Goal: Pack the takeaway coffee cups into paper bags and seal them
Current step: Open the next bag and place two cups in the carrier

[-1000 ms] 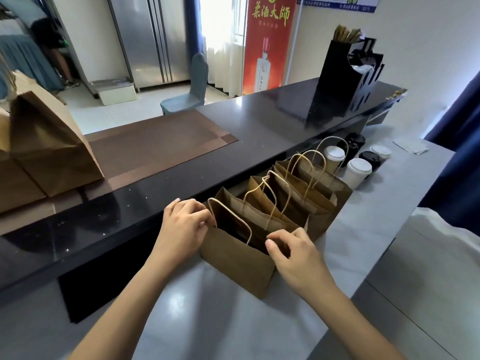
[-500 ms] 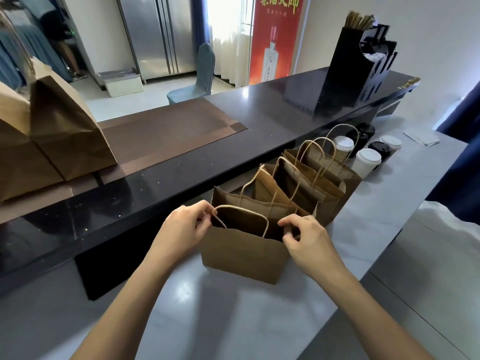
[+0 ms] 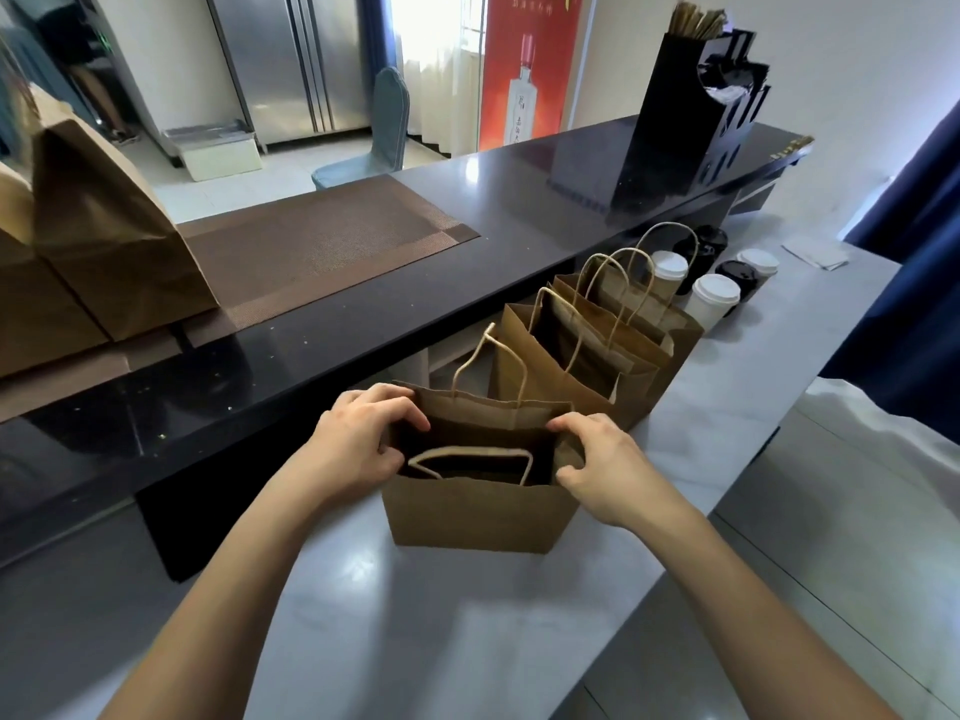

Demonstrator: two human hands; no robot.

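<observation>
A brown paper bag (image 3: 475, 514) with twine handles stands open on the grey counter (image 3: 415, 615) right in front of me. My left hand (image 3: 358, 446) grips its left top edge, and my right hand (image 3: 597, 467) grips its right top edge. The bag's inside looks dark. Behind it two more open paper bags (image 3: 576, 366) stand in a row. Further back are several takeaway cups, two with white lids (image 3: 716, 298) and others with black lids (image 3: 737, 275).
A raised black bar top (image 3: 363, 314) with a brown mat runs along the left. Folded-shut paper bags (image 3: 114, 241) stand on it at far left. A black organiser (image 3: 696, 122) with stirrers sits at its far end. White napkins (image 3: 815, 252) lie beyond the cups.
Both hands have pulled the nearest bag away from the row toward me and turned it square. Its mouth is now spread wide open.
</observation>
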